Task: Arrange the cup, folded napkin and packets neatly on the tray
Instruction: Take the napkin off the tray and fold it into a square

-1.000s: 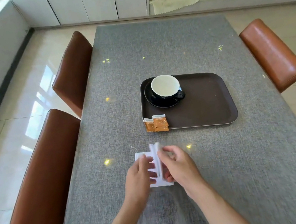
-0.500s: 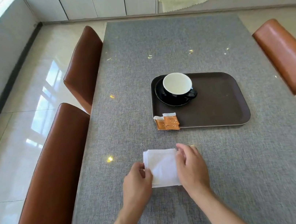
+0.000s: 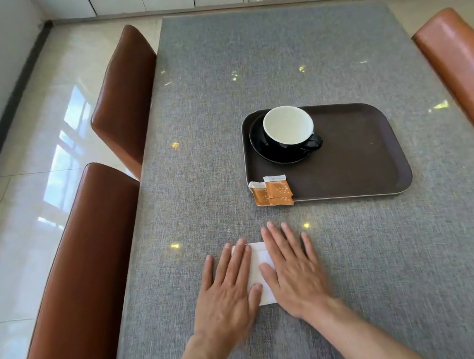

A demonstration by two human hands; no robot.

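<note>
A white folded napkin [image 3: 261, 271] lies on the grey table in front of me, mostly hidden. My left hand [image 3: 231, 291] and my right hand [image 3: 293, 269] lie flat on it side by side, fingers straight, pressing it down. Beyond them sits a dark brown tray [image 3: 362, 160]. A black cup [image 3: 288, 128] with a white inside stands on a black saucer [image 3: 262, 152] at the tray's far left corner. Two orange packets [image 3: 271, 191] lie overlapped on the tray's near left corner, over its rim.
The grey table [image 3: 272, 51] runs away from me. Two brown chairs [image 3: 88, 263] [image 3: 125, 97] stand along its left side and one orange-brown chair [image 3: 465, 68] at the right. The right half of the tray holds nothing.
A second ago both hands were folding the napkin over. Half a second ago they held its sides. Now both palms lie flat on top of it, covering most of it.
</note>
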